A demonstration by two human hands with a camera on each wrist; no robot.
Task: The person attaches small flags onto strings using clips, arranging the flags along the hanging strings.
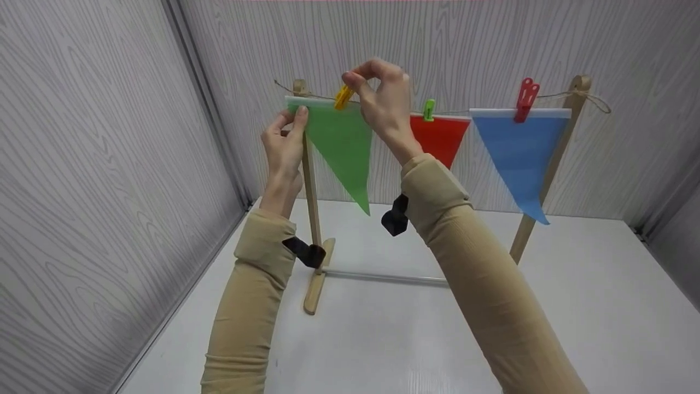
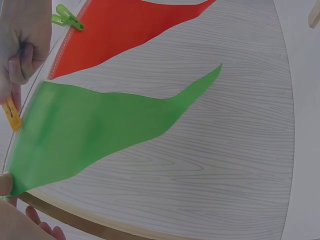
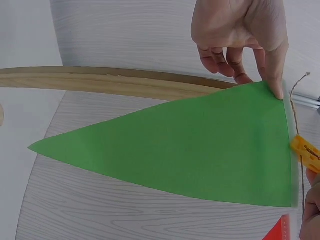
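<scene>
A green pennant (image 1: 344, 137) hangs at the left end of a twine line (image 3: 295, 112), its tip pointing down. My left hand (image 1: 284, 145) pinches its upper left corner between thumb and fingers, close to the wooden post. With thumb and forefinger my right hand (image 1: 385, 101) pinches a yellow clothespin (image 1: 343, 97), whose jaws sit at the pennant's white top edge. In the right wrist view that clothespin lies across both twine and edge. Beside it a red pennant (image 1: 437, 137) hangs under a green clothespin (image 1: 429, 109), partly hidden behind my right hand and forearm.
Further right a blue pennant (image 1: 522, 153) hangs from a red clothespin (image 1: 526, 101). The twine runs between a left wooden post (image 1: 310, 191) and a right wooden post (image 1: 558, 145). A thin rod (image 1: 383, 277) joins the stand low over the white table (image 1: 350, 339). Wood-patterned panels (image 1: 109, 164) enclose the space.
</scene>
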